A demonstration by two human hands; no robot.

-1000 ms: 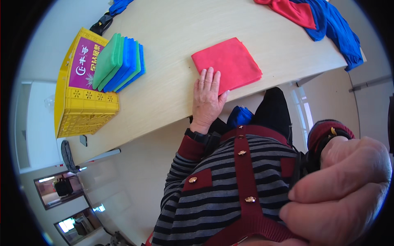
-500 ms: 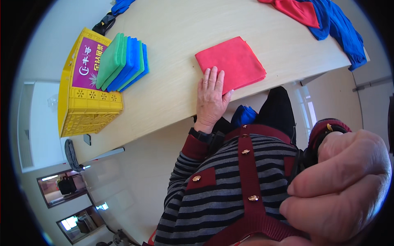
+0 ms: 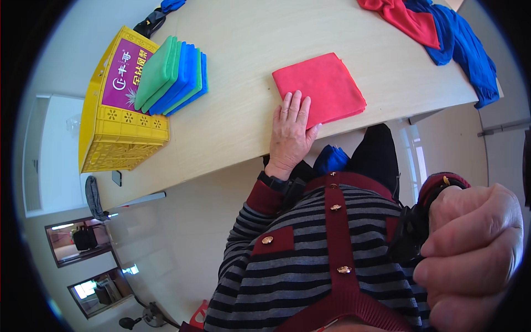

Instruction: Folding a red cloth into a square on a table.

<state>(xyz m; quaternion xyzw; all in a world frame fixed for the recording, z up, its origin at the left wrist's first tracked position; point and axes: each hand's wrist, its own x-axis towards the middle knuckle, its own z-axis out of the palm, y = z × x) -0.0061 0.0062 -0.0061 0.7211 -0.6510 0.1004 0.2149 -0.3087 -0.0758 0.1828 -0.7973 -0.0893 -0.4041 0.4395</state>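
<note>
A red cloth (image 3: 326, 88), folded into a flat square, lies near the front edge of the table. My left hand (image 3: 290, 133) rests on its near left corner, fingers stretched out and holding nothing. Close to the camera at the lower right, my right hand (image 3: 473, 243) is raised off the table with its fingers curled in. Whatever those fingers may hold is hidden. A leaning row of folded green and blue cloths (image 3: 174, 77) stands to the left, against a yellow plastic crate (image 3: 130, 124) with a purple panel.
Loose blue cloths (image 3: 470, 50) and a loose red cloth (image 3: 406, 22) lie at the table's far right, partly hanging over its edge. A phone (image 3: 116, 177) sits by the crate. Below the table edge, a blue cloth bundle (image 3: 332, 159) shows between my legs.
The whole view has shifted slightly. My left hand stays on the red cloth's corner. My right hand remains raised with curled fingers and appears slightly smaller and more to the right.
</note>
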